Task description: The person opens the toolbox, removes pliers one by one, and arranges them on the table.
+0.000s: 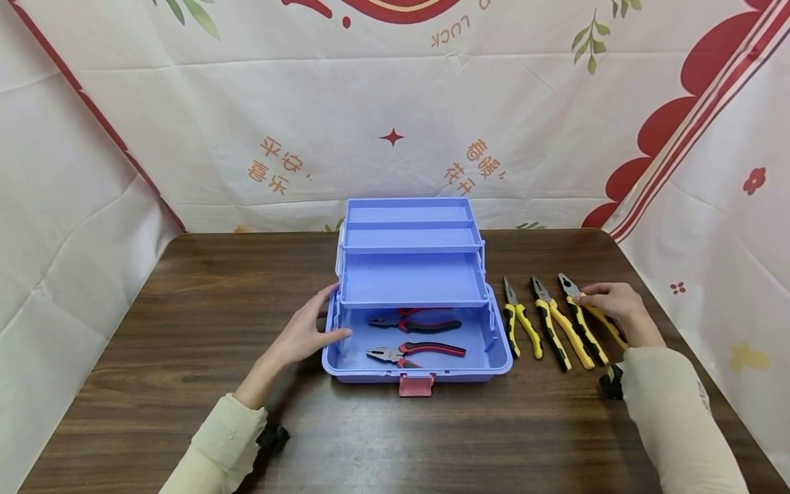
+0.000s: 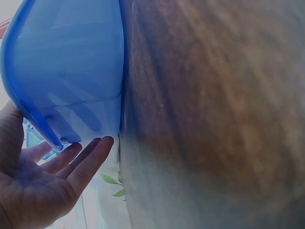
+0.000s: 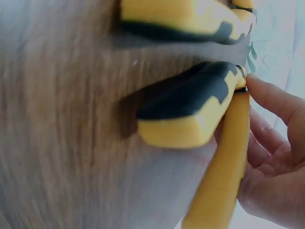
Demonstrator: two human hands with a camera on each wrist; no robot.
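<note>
My left hand [image 1: 305, 331] grips the left rim of a blue toolbox [image 1: 370, 377], which stands open with its stepped trays raised. The thumb reaches over the rim while the other fingers [image 2: 97, 155] lie along the outer wall. On the right, my right hand [image 1: 617, 307] pinches yellow-and-black combination pliers [image 1: 586, 333] near the pivot; their handles are spread, and fingers partly cover one of them. Inside the box bottom lie red-and-black pliers [image 1: 435, 348], with another dark-handled pair [image 1: 435, 326] behind them and a red handle partly hidden under the tray.
Yellow-handled long-nose pliers [image 1: 511, 319] and a second yellow-and-black pair [image 1: 549, 322] lie between the box and my right hand. A pink latch [image 1: 416, 386] hangs at the box front. Printed cloth [image 1: 395, 171] rises behind the brown wooden table [image 1: 185, 309].
</note>
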